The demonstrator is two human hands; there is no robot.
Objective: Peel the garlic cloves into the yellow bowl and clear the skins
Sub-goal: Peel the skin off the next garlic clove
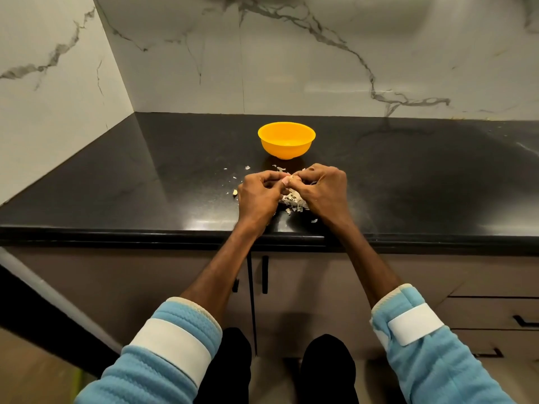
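A yellow bowl (286, 139) stands on the black counter (145, 176), just beyond my hands. My left hand (258, 195) and my right hand (322, 188) meet over the counter, fingers curled, both pinching a small pale garlic clove (288, 179) between their fingertips. Most of the clove is hidden by the fingers. Under and between the hands lies a heap of papery garlic skins (293, 199). Smaller skin flakes (248, 167) are scattered to the left and toward the bowl. What the bowl holds cannot be seen from here.
Marble walls (291, 68) close the counter at the back and left, forming a corner. The counter's front edge (145, 233) runs below my wrists, with cabinet doors and drawers (495, 310) beneath it.
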